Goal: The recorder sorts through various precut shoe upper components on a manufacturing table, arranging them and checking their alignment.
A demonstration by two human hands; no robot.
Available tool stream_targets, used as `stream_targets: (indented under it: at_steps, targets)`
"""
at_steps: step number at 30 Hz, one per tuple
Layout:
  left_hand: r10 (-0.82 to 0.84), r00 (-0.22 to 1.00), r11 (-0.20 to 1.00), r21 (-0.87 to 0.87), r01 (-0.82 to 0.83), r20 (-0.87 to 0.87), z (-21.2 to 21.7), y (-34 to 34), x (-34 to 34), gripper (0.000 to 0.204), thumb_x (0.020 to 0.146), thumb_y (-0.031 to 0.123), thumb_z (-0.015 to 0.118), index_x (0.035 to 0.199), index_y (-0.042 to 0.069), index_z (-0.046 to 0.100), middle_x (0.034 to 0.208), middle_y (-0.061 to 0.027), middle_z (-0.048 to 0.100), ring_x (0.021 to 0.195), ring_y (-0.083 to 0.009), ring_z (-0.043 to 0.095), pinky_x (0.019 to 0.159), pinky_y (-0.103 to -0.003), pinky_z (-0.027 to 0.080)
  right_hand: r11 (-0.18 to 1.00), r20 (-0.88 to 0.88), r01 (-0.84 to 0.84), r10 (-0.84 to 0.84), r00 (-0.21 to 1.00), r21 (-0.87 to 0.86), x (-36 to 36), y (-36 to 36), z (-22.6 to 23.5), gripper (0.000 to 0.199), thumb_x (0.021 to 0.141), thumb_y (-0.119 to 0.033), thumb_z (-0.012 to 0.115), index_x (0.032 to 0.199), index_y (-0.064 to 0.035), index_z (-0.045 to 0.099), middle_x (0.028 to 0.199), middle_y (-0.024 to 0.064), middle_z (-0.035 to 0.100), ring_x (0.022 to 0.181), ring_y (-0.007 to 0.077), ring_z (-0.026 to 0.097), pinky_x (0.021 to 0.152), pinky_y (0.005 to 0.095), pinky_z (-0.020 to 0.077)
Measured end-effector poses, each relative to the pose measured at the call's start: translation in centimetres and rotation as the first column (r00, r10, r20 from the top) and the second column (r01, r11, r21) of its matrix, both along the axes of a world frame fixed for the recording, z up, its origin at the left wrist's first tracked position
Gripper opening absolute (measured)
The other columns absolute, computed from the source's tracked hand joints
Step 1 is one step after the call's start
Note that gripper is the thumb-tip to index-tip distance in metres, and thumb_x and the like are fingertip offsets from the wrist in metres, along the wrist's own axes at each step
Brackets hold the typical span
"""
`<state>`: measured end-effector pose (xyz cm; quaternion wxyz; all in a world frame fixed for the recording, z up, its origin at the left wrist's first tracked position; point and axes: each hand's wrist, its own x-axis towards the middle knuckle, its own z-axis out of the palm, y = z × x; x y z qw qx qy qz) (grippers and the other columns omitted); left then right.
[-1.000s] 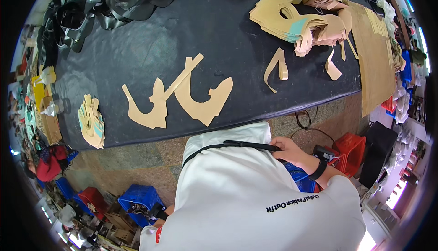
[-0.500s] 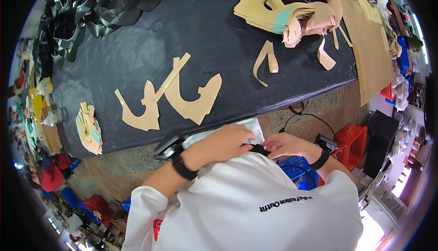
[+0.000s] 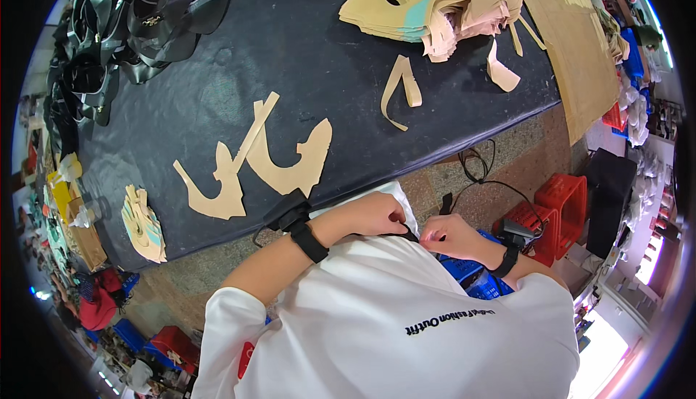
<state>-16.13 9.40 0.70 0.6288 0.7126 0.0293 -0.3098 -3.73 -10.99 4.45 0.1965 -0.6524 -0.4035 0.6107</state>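
Lying beneath both hands: white shirt (image 3: 406, 297). Left hand (image 3: 378, 214) curled onto black strap (image 3: 409, 235), right hand (image 3: 458, 239) pinching it too; strap spans the gap between them. Probably light, limp, tough; grip flat, thumb and finger, near the ends, hidden here.

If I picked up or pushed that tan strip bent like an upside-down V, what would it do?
The tan strip would probably flex, since it lies bent back on itself. It looks thin and narrow, so likely light. Pushed, it might slide, as nothing visibly pins it to the dark tabletop.
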Motion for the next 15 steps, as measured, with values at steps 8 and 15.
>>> stream_targets:
  at_steps: [8, 15]
  targets:
    - [-0.055, 0.998, 0.998, -0.018, 0.054, -0.032, 0.4, 2.9, -1.6, 0.034, 0.075, 0.024, 0.072, 0.097, -0.001, 0.067, 0.088, -0.0146, 0.066, 0.078, -0.0219, 0.066, 0.068, -0.029, 0.051, 0.953, 0.075, 0.085, -0.112, 0.991, 0.292, -0.5, 2.0, 1.0, 0.016, 0.081, -0.010, 0.065, 0.095, -0.0040, 0.068, 0.080, 0.0098, 0.063, 0.071, 0.0222, 0.063, 0.063, 0.0294, 0.0514]
    - [0.036, 0.999, 0.997, -0.066, -0.038, -0.040, -0.5, 2.3, -2.3, 0.038, 0.075, 0.024, 0.072, 0.102, -0.002, 0.065, 0.090, -0.0151, 0.063, 0.079, -0.0226, 0.064, 0.070, -0.030, 0.051, 0.951, 0.285, -0.089, 0.001, 0.959, 0.296, -1.2, 2.7, 0.9, 0.013, 0.078, -0.012, 0.062, 0.086, -0.0028, 0.067, 0.079, 0.0092, 0.062, 0.070, 0.0255, 0.062, 0.064, 0.0342, 0.0511]
